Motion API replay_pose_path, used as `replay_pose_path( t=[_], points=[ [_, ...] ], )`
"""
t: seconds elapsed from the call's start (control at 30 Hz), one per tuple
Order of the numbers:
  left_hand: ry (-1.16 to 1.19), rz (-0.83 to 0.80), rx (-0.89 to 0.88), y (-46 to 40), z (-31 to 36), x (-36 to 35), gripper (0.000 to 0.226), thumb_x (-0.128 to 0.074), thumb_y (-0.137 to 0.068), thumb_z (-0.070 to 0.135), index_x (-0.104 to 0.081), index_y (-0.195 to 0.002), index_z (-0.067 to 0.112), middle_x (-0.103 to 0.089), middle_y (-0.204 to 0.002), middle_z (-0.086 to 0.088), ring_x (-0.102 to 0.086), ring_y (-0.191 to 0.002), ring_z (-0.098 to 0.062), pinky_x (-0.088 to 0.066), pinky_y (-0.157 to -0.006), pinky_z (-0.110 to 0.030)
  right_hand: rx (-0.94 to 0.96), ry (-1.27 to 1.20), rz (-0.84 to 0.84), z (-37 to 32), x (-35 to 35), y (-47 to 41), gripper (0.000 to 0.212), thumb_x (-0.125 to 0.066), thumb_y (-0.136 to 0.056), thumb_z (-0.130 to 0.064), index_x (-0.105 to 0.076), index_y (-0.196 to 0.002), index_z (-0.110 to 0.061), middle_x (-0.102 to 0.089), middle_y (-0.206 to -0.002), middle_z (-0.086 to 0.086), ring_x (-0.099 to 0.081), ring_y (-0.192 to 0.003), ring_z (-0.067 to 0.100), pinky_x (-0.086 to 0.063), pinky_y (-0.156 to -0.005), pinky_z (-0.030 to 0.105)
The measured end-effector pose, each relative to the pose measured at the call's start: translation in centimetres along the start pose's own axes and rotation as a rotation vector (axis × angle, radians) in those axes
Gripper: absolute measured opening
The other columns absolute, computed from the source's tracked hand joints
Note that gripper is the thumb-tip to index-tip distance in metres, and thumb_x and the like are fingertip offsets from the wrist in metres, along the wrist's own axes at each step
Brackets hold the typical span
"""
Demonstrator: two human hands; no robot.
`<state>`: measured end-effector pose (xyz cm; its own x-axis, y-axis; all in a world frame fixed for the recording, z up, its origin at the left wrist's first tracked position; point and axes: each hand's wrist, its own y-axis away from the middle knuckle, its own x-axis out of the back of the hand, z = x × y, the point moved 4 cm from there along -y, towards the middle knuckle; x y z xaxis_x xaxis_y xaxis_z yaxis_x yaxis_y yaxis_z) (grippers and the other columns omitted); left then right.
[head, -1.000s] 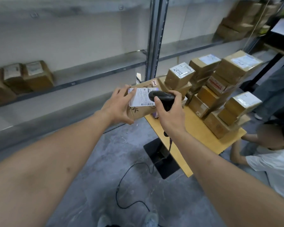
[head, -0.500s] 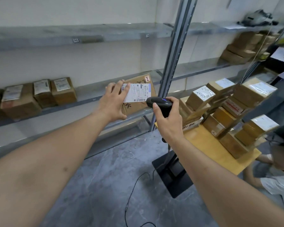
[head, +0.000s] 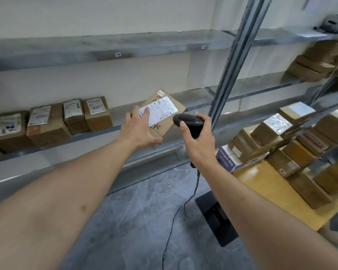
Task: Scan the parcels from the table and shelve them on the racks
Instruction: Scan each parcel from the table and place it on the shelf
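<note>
My left hand (head: pixel 140 129) holds a brown cardboard parcel (head: pixel 165 114) with a white barcode label, tilted, in front of the middle rack shelf (head: pixel 199 102). Fingers lie over the label's left edge and the thumb is under the box. Just right of it my right hand (head: pixel 198 141) grips a black handheld scanner (head: pixel 187 121), its head close to the parcel's label. Several brown parcels (head: pixel 271 131) are stacked on the wooden table (head: pixel 261 184) at the right.
Several labelled parcels (head: pixel 95 114) stand in a row on the middle shelf at the left. A grey rack upright (head: pixel 228 78) rises beside the scanner. More boxes (head: pixel 316 63) sit on the far right shelf. The scanner cable (head: pixel 176 217) trails over the grey floor beside the table's black base (head: pixel 215 217).
The parcel has moved up and away from the table toward the middle shelf, with the scanner following beside it. My view has turned up and left toward the rack.
</note>
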<state>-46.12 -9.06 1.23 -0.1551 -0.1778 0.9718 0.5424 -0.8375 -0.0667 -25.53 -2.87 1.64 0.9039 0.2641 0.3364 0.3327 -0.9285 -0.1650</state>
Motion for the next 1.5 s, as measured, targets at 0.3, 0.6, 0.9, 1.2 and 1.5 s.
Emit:
replay_pose_path(
  t=[0.3, 0.6, 0.9, 1.2, 1.5],
  points=[
    [-0.005, -0.066, 0.264, -7.3, -3.5, -2.9, 0.125, -0.077, -0.063, 0.075, -0.024, -0.162, 0.021, -0.032, -0.148, -0.013, -0.042, -0.128, -0.04, -0.045, -0.1, -0.045, -0.042, -0.064, -0.123, 2.2, -6.5, -9.3, 0.049, -0.07, -0.098, -0.051, -0.045, -0.137, -0.035, -0.064, -0.111, -0.019, -0.062, -0.103, -0.004, -0.049, -0.084, 0.018],
    [0.053, -0.074, 0.582, -15.8, -5.4, -6.6, 0.117, -0.065, -0.062, 0.089, -0.034, -0.152, 0.021, -0.033, -0.146, -0.014, -0.042, -0.127, -0.041, -0.045, -0.099, -0.046, -0.075, -0.068, -0.298, 5.4, -13.7, -20.5, 0.052, -0.07, -0.097, -0.052, -0.044, -0.139, -0.034, -0.064, -0.109, -0.021, -0.062, -0.101, -0.004, -0.052, -0.091, 0.03],
    [0.116, -0.081, 0.762, -21.7, -9.6, -9.0, 0.114, -0.069, -0.065, 0.086, -0.035, -0.152, 0.02, -0.035, -0.143, -0.018, -0.043, -0.131, -0.042, -0.049, -0.1, -0.048, -0.091, -0.046, -0.401, 6.3, -20.7, -26.8, 0.05, -0.07, -0.097, -0.053, -0.045, -0.136, -0.034, -0.066, -0.111, -0.016, -0.066, -0.103, 0.007, -0.055, -0.098, 0.039],
    [-0.008, -0.145, 0.789, -26.0, -14.2, -12.0, 0.121, -0.061, -0.066, 0.094, -0.03, -0.156, 0.019, -0.033, -0.145, -0.027, -0.038, -0.133, -0.047, -0.043, -0.104, -0.052, -0.152, -0.028, -0.411, 7.5, -27.3, -29.2, 0.049, -0.07, -0.096, -0.053, -0.046, -0.134, -0.034, -0.069, -0.113, -0.012, -0.067, -0.102, 0.007, -0.056, -0.096, 0.038],
    [-0.123, -0.273, 0.746, -29.3, -15.8, -13.6, 0.122, -0.057, -0.075, 0.089, -0.024, -0.161, 0.009, -0.018, -0.161, -0.036, -0.024, -0.147, -0.052, -0.024, -0.121, -0.056, -0.188, 0.01, -0.416, 8.1, -31.0, -30.8, 0.053, -0.071, -0.097, -0.05, -0.045, -0.14, -0.032, -0.064, -0.106, -0.021, -0.064, -0.098, -0.002, -0.051, -0.093, 0.026]
  ],
)
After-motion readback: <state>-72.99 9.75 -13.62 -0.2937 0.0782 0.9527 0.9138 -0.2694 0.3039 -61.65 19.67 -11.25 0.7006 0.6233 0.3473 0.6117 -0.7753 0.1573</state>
